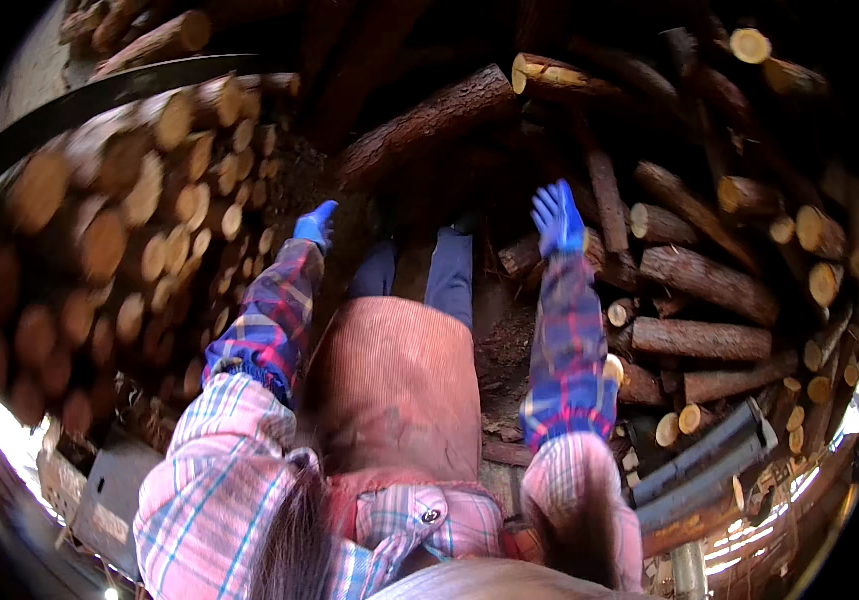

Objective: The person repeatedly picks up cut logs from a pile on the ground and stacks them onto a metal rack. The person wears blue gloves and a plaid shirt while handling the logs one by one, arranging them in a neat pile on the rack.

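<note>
Both hands reach forward in blue gloves, arms wide apart, legs between them. Left hand [315,224]: seen side-on, nothing showing in it; cannot tell how far the fingers curl. Right hand [557,218]: spread, fingers apart and pointing ahead, nothing in its grasp.

Main piece, a thick bark-covered log [429,128], lies ahead of and between the two hands, touched by neither as far as I can see. Long axis slants: near end just beyond the left hand and a little to its right, far end ahead of the right hand and to its left. So the left hand is nearer, at the low end; the right faces the far end across a wider gap. True depth hard to judge in the dark.

Farther out, ahead of the right hand: a pale-sided log [564,77], lying roughly crosswise, its cut end toward the thick log's far end. Just right of the right hand, a thin log [601,180] runs lengthwise, away from the person. Left of the left hand, a stack of logs [104,245], cut ends showing, blurred. Loose logs [704,340] lie jumbled to the right hand's right.
</note>
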A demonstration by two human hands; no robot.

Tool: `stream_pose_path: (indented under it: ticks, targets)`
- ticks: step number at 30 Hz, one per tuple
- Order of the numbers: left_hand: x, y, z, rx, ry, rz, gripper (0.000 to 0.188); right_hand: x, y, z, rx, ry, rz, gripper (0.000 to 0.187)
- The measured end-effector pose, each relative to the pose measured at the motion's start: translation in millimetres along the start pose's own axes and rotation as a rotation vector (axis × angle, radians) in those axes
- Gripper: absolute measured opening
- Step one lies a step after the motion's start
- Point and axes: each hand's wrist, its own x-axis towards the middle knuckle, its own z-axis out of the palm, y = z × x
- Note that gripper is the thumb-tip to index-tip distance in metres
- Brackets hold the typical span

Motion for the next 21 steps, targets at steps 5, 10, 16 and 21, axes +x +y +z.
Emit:
stream_pose_path:
  ticks: [5,10,16,21]
  targets:
    - [210.7,17.2,-0.8,-0.067,0.072,0.330,0.049,223.1,37.0,87.1,0.122,0.106,0.074,0.069]
    - [250.3,28.6,32.3,-0.311,-0.113,0.152,0.049,301.4,43.7,72.6,0.034,-0.094,-0.002,0.061]
    - [184.5,-6.1,28.4,-0.554,-0.038,-0.044,0.046,227.3,59.9,75.5,0.091,-0.063,-0.015,0.044]
    - [56.1,-55.1,-53.0,-0.383,-0.162,-0.076,0.055,84.3,65.5,59.1,-0.203,-0.037,-0.282,0.033]
